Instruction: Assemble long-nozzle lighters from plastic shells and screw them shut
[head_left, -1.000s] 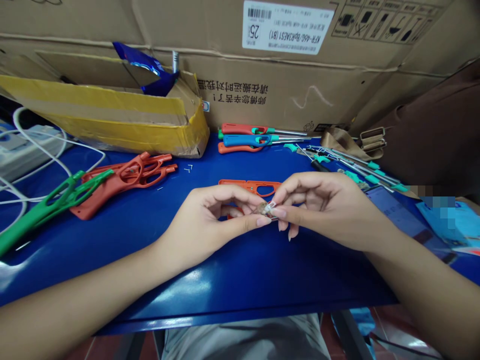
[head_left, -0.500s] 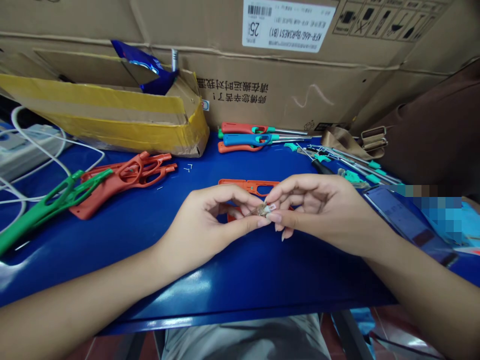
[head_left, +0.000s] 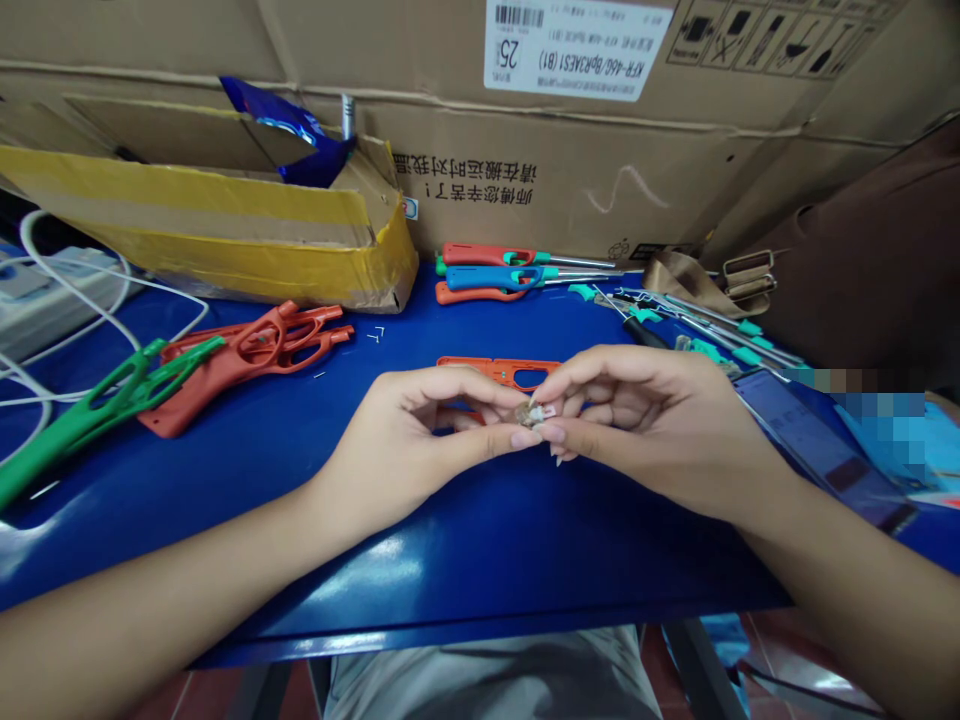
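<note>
Between the fingertips of both hands is a small brownish, partly clear lighter part [head_left: 527, 411] with a whitish end. My left hand [head_left: 431, 430] pinches it from the left with thumb and forefinger. My right hand [head_left: 637, 420] grips its whitish end from the other side, thumb against forefinger. Fingers cover much of the part, so its full shape is hidden. Just behind the hands an orange lighter casing half [head_left: 487, 368] lies on the blue table [head_left: 465, 540], partly covered by them.
Red lighter casings [head_left: 247, 365] and a green casing [head_left: 97, 420] lie left. Assembled long-nosed lighters [head_left: 491, 278] rest at the back, with metal lighter tubes [head_left: 712, 320] to their right. A taped carton [head_left: 262, 240] stands back left; a phone [head_left: 810, 440] lies right.
Both hands stay in nearly the same place, still pinching the small part. The lower fingers of my right hand have curled in slightly.
</note>
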